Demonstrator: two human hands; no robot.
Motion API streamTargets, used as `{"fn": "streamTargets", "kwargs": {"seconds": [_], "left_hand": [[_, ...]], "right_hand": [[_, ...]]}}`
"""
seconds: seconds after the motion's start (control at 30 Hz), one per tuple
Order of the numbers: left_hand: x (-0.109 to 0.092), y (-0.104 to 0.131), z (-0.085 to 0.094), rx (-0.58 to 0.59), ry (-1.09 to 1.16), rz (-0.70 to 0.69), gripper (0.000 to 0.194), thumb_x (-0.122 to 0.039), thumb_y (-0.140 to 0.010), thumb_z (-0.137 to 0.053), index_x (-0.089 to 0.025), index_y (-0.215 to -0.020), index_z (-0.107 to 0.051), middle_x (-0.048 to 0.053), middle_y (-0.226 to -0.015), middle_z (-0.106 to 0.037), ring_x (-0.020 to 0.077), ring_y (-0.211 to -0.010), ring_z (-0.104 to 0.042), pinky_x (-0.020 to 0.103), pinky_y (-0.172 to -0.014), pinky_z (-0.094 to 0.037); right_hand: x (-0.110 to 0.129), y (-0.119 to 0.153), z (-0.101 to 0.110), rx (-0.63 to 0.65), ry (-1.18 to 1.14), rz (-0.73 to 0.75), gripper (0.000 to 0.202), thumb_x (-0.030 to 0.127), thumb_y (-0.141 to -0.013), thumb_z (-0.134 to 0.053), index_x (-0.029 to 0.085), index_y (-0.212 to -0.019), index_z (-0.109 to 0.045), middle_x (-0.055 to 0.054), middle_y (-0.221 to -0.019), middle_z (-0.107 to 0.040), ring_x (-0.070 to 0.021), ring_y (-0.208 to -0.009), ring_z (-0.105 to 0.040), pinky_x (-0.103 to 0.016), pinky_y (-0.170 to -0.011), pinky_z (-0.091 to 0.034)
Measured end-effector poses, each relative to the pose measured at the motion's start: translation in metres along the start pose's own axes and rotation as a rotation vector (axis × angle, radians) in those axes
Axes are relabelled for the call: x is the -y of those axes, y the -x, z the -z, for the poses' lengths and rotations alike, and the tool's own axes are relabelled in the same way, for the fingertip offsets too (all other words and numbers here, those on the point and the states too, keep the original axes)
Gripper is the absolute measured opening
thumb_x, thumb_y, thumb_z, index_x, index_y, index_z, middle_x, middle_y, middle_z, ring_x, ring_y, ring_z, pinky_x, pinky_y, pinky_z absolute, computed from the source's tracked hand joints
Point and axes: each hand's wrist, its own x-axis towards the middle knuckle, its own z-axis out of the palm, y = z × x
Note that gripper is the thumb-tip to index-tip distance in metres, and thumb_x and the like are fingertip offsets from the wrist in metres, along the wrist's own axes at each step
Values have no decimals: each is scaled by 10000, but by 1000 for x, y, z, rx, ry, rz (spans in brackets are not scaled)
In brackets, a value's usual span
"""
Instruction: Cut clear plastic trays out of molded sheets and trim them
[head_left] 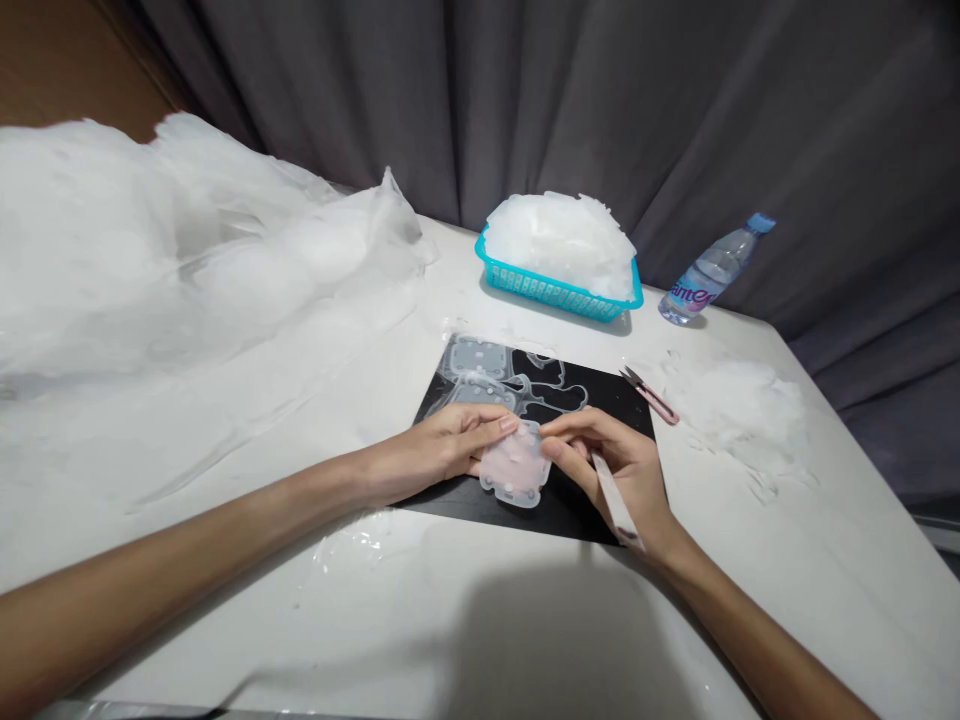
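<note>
Pinched between the thumb and fingers of my left hand (472,437) is a thin translucent plastic-like sheet piece (517,470), squarish with rounded corners and small holes. It is held above a black mat (480,515). My right hand (615,465) has its thumb and index finger at the piece's upper right edge. A flat, pale, strip-like tool (613,495) is tucked in that hand, its tip hidden. Beyond my hands, similar translucent pieces (480,355) and cut-out outline scraps (574,398) lie on the mat.
Pink-handled thread snips (652,395) rest at the mat's right edge, beside a heap of clear scraps (750,415). Behind stand a turquoise basket (555,288) piled with white translucent pieces and a water bottle (712,275). A large translucent plastic heap (187,260) covers the table's left side.
</note>
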Motion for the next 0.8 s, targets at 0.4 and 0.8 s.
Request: {"fn": "streamTargets", "kwargs": {"seconds": [0.4, 0.8], "left_hand": [[0, -1, 7, -21, 53, 69, 315, -401, -1003, -675, -112, -1109, -743, 154, -1029, -808, 236, -933, -791, 368, -922, -606], [0, -1, 4, -71, 94, 73, 387, -412, -1004, -658, -82, -1188, -741, 209, -1084, -808, 281, -973, -800, 399, -963, -605]], "right_hand": [[-6, -6, 3, -136, 84, -61, 123, 352, -922, -755, 244, -944, -810, -2, -728, -653, -148, -640, -457, -296, -582, -365], [-13, -8, 4, -114, 378, 56, 191, 336, -949, -733, 277, -1120, -792, -17, -836, -736, -197, -730, -494, -343, -692, -438]]}}
